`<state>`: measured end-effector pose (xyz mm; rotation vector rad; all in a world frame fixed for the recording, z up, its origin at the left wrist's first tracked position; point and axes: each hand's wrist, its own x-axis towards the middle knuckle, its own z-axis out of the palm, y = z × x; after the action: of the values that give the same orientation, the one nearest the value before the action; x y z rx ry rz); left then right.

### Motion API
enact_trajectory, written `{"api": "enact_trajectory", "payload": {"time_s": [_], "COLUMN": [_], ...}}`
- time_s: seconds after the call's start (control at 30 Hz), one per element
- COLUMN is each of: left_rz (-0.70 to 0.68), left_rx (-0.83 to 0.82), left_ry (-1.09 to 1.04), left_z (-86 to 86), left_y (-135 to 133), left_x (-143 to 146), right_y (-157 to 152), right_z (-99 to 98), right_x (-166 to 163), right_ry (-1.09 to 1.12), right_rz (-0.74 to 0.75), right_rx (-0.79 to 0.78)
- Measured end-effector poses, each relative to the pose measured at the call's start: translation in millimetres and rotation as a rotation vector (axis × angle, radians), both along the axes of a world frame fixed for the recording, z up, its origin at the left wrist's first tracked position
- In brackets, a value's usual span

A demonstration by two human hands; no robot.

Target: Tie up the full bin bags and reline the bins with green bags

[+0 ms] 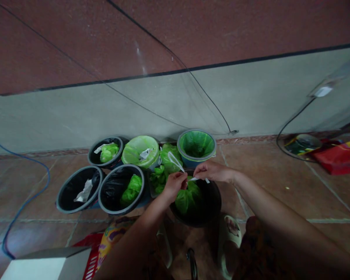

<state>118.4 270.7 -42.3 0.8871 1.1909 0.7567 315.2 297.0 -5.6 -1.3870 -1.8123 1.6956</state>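
My left hand (pixel 174 184) and my right hand (pixel 210 171) are both pinched on a thin clear plastic strip (pixel 176 161) above a black bin (pixel 211 204). That bin holds a tied green bag (pixel 188 198). The strip runs up and to the left from my fingers, over loose green bags (pixel 166 163) lying between the bins. Both hands are closed with fingertips pressed together, a short way apart.
Several small bins stand on the brown tiled floor by the wall: two black ones (pixel 76 190) (pixel 121 188), a third (pixel 105 151), a green-lined one (pixel 140 151) and a blue-grey one (pixel 196 144). Cables run along wall and floor. A red basket (pixel 89 260) and white box (pixel 35 268) sit near left.
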Motion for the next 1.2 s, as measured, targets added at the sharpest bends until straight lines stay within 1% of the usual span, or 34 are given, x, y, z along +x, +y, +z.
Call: {"api": "enact_trajectory", "payload": {"time_s": [0.1,0.2,0.23,0.3,0.4,0.43,0.47,0.53,0.6,0.63,0.7,0.83,0.87,0.93,1.0,1.07,1.13,1.2], "left_rz": [-0.142,-0.304,-0.326,-0.315,-0.285,-0.284,-0.284,-0.282,-0.259,-0.236,-0.175,-0.035,-0.001,0.055,0.076,0.060,-0.011,-0.079], "left_rx": [0.131,0.264,0.287,0.308,0.324,0.330,0.337,0.346,0.332,0.312,0.251,0.071,0.033,0.004,0.025,0.075,0.174,0.353], "left_ry": [0.060,0.178,0.207,0.233,0.253,0.259,0.263,0.259,0.257,0.260,0.257,0.141,0.098,0.037,0.033,0.089,0.234,0.454], "left_z": [-5.2,-8.5,-9.4,-11.1,-14.3,-15.5,-16.6,-18.2,-18.7,-18.5,-17.5,-14.6,-14.1,-13.6,-12.7,-10.3,-6.0,-1.3], "left_y": [0.5,-0.5,-0.9,-1.4,-0.7,-0.3,0.2,1.4,2.7,3.3,4.0,2.1,1.2,-0.3,-0.4,0.6,1.5,0.9], "left_x": [-1.3,-0.5,0.0,0.8,0.5,0.1,-0.3,-0.8,-0.5,-0.1,0.8,0.1,-0.8,-3.1,-5.1,-6.2,-6.0,-4.9], "right_y": [-6.2,-10.3,-10.7,-10.6,-10.5,-11.2,-12.4,-15.6,-18.8,-19.7,-19.9,-16.2,-15.6,-15.4,-16.3,-17.4,-17.6,-16.8], "right_z": [16.5,20.6,18.3,9.4,-7.3,-12.1,-15.9,-20.8,-22.7,-22.8,-21.5,-15.0,-13.1,-10.3,-9.4,-10.6,-13.0,-15.6], "right_x": [-9.4,-21.3,-24.7,-29.4,-31.4,-31.6,-31.9,-33.5,-35.8,-36.7,-37.4,-35.2,-34.5,-33.5,-32.5,-31.5,-30.3,-29.6], "right_ry": [0.104,0.235,0.270,0.297,0.215,0.161,0.107,0.023,-0.006,-0.010,-0.056,-0.306,-0.348,-0.360,-0.329,-0.321,-0.364,-0.437], "right_rz": [0.014,-0.020,-0.054,-0.179,-0.417,-0.444,-0.422,-0.268,-0.111,-0.066,-0.040,-0.073,-0.079,-0.062,-0.028,0.007,0.035,0.058], "right_rx": [-0.056,-0.057,-0.051,-0.027,-0.008,-0.020,-0.039,-0.073,-0.057,-0.027,0.057,0.221,0.249,0.266,0.241,0.209,0.204,0.221]}}
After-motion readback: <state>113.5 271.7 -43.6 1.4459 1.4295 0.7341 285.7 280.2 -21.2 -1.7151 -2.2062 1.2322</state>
